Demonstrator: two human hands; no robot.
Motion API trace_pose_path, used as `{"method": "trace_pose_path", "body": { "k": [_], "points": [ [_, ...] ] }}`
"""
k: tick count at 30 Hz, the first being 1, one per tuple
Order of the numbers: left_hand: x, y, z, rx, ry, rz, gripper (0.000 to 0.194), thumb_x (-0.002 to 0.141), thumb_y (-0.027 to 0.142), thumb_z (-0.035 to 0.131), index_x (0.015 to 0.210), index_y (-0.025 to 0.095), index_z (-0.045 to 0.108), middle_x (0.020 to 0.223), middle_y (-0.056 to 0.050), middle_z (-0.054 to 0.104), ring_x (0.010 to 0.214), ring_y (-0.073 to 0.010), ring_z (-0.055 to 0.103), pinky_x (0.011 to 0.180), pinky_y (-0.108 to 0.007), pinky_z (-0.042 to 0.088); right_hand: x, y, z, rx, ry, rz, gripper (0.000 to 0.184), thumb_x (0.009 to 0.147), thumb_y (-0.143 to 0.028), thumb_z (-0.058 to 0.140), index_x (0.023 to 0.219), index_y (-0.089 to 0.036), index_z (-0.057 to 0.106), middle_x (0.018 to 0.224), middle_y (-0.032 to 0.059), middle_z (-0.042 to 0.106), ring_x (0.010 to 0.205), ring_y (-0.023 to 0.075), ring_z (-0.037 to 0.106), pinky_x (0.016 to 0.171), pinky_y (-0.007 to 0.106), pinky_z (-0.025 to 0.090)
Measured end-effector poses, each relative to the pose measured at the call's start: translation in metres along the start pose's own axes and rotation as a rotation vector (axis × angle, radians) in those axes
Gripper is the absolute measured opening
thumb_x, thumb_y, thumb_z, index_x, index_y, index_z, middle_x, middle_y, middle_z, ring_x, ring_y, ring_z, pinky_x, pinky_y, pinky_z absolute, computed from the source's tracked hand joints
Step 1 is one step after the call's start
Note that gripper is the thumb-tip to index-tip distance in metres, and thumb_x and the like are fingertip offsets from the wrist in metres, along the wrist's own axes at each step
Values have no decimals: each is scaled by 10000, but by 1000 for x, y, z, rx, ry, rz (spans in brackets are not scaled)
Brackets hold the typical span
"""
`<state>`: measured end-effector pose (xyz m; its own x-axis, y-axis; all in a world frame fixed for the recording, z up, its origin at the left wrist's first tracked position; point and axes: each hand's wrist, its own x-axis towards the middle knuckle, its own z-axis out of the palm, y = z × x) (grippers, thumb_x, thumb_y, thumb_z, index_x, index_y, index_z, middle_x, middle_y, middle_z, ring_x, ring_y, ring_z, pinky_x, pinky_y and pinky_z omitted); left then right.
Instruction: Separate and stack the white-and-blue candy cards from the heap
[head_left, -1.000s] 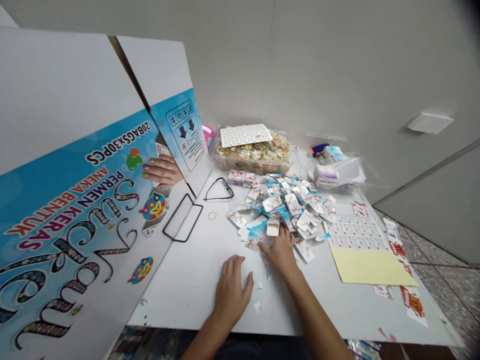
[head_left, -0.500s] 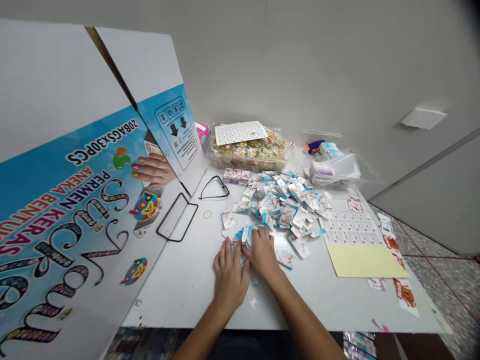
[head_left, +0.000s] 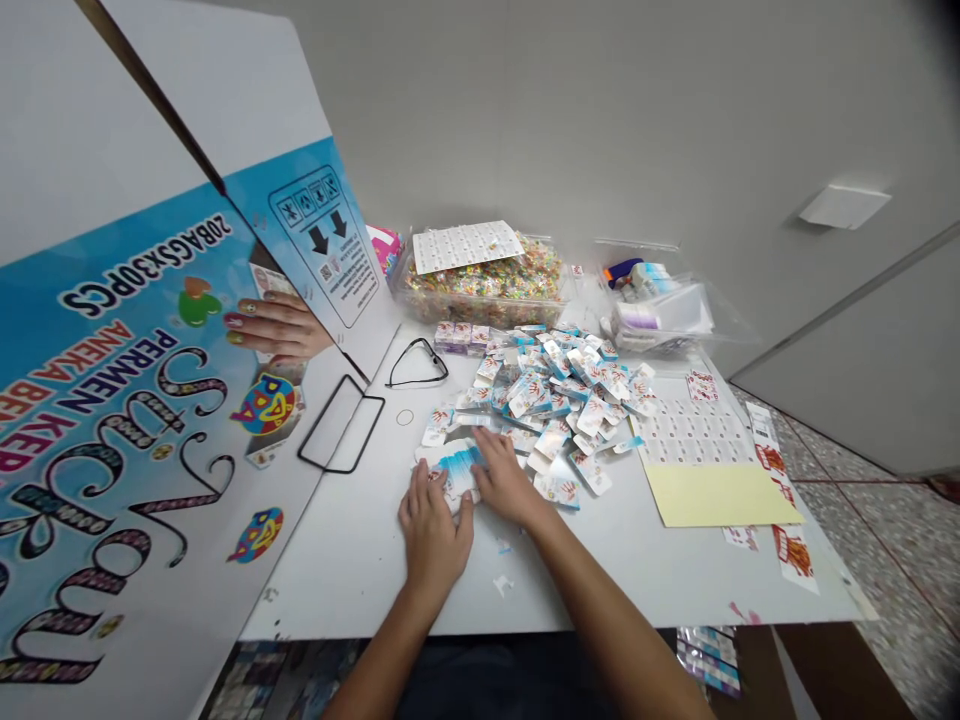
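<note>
A row of small blue-and-white cardboard boxes (head_left: pixel 457 464) stands pressed together on the table in front of me. My left hand (head_left: pixel 436 518) closes around the row's near left side, fingers bent over printed white faces. Against the right end, my right hand (head_left: pixel 504 478) has its fingers curled and touching the boxes. Parts of the row are hidden under both hands. Just beyond lies a loose heap of similar small boxes (head_left: pixel 559 385), many with white flaps sticking out. One box (head_left: pixel 559 490) lies flat to the right of my right hand.
A large printed carton (head_left: pixel 187 330) rises at the left. Eyeglasses (head_left: pixel 417 364), a black wire frame (head_left: pixel 343 428) and a rubber band (head_left: pixel 405 417) lie beside it. Behind stand a clear tub of colourful small pieces (head_left: pixel 480 290) and another plastic container (head_left: pixel 660 315). Sticker sheets (head_left: pixel 720 495) lie right.
A box that stood upright between my hands no longer stands out; a row of blue box edges shows there instead. Both hands have moved slightly left, and the view has shifted a little.
</note>
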<state>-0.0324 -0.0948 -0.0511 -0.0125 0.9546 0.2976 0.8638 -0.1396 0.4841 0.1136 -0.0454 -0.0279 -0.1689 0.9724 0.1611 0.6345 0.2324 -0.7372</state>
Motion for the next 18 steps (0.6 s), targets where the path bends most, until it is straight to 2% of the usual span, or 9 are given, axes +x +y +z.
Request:
{"method": "trace_pose_path", "body": {
  "k": [3,6,10,12,13,15,17,18],
  "points": [
    [-1,0,0,-2,-11,-8,430,951,355,473,1307,114,459,1534,-230,356,1435,-333,321,1091,-522,317,16,21,-21,95,77,55,522,929,-273,480,1444,-193,450,1421,138,534,1270,265,512,1028,465,462],
    [0,0,-2,-27,-20,-19,418,944,351,487,1297,129,456,1536,-225,349,1432,-328,324,1091,-522,323,19,31,-53,173,101,53,378,964,-321,440,1293,-220,597,1231,102,673,1102,220,637,920,389,535],
    [0,2,-4,-55,-18,-40,425,933,345,504,1301,142,442,1535,-222,336,1432,-341,314,1092,-537,318,-14,20,-88,158,106,22,280,979,-350,452,1082,-208,670,1009,78,722,930,208,670,866,381,542],
    [0,2,-4,-73,-5,-50,438,923,345,519,1305,147,440,1529,-217,333,1427,-354,312,1091,-544,319,-40,14,-93,99,118,6,238,938,-350,540,1080,-206,666,1064,97,699,1013,246,629,979,460,472],
    [0,2,-4,-85,5,-55,444,918,347,526,1304,146,440,1526,-218,330,1424,-359,312,1090,-543,321,-53,13,-93,28,111,-20,242,911,-340,583,1092,-204,668,1141,114,678,1117,278,582,1046,499,407],
    [1,3,-5,-113,30,-68,453,909,351,536,1299,141,439,1525,-222,319,1422,-365,306,1092,-543,319,-73,18,-86,-314,71,-76,370,902,-357,595,1233,-193,619,1379,154,554,1325,345,426,1111,558,295],
    [1,4,-6,-135,47,-94,464,900,358,545,1297,145,434,1534,-222,305,1423,-369,295,1094,-556,306,-82,30,-77,-605,47,-108,545,910,-428,586,1379,-160,514,1516,188,408,1423,371,298,1138,578,220],
    [1,5,-7,-141,50,-111,475,893,364,553,1300,152,430,1542,-218,297,1421,-374,291,1092,-570,297,-81,38,-74,-698,51,-118,588,921,-458,568,1416,-154,476,1537,191,381,1439,366,276,1144,575,200]
  ]
}}
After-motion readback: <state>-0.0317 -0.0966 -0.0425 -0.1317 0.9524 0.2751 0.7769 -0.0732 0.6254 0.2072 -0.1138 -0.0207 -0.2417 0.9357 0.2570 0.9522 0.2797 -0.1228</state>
